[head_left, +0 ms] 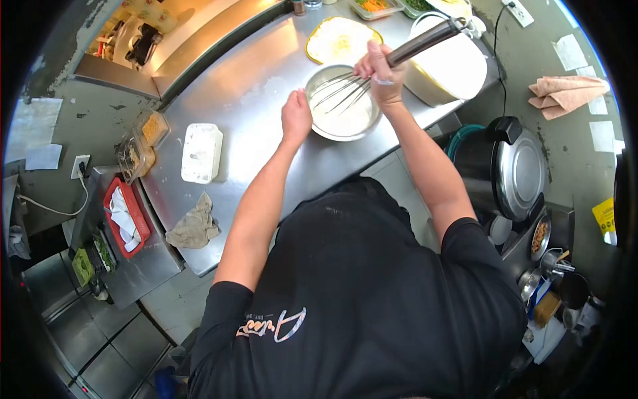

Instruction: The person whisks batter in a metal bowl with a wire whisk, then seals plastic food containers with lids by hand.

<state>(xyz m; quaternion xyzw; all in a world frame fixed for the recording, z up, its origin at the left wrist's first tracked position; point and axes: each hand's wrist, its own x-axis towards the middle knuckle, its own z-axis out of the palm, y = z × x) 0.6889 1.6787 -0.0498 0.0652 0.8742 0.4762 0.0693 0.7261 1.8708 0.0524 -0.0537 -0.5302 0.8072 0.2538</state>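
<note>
A round metal bowl (345, 138) with a pale, creamy mixture (352, 118) inside sits on the steel counter. My left hand (297, 118) is closed on the bowl's left rim. In my right hand (384, 72) is a balloon whisk (428, 43), gripped low near where its wires begin. The dark handle points up to the right, and the wires reach down into the bowl, tilted. Just behind the bowl lies a yellow-edged dish (342, 41) with white, floury contents. A large white tub (452, 73) stands to the right of the bowl.
On the steel counter (256, 86) to the left are a white container (201, 153), a crumpled cloth (194, 225) and clear food boxes (153, 128). Vegetable containers (375, 6) line the back. A large black-and-silver cooker (518, 173) stands off the counter's right end. A red basket (141, 226) sits lower left.
</note>
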